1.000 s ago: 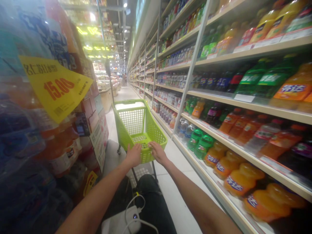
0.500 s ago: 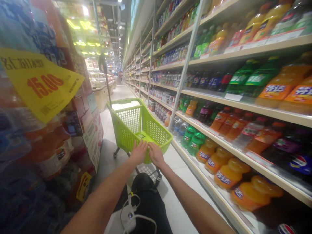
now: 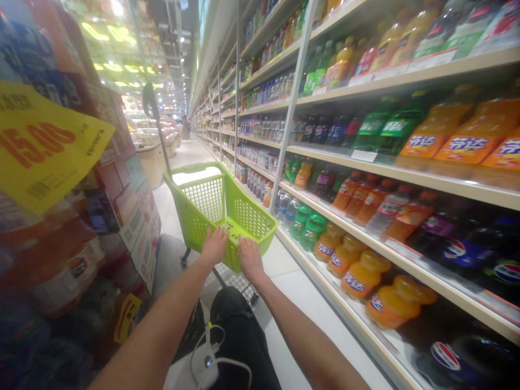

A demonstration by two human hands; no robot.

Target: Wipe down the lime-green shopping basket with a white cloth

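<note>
Green plastic cart stands on the aisle floor between stacked goods and the bottom shelf, left hand and right hand both grasping its near rim. Uneven pushing could scrape its corner along the shelf; the looped cable could snag. Counted outward: one cart, two hands, one white device, two 7Up bottles, four orange bottles, one big yellow sign

The cart is smooth plastic (faintly glossy), the sign paper, the bottles shiny plastic, the trousers matt cloth.
</note>
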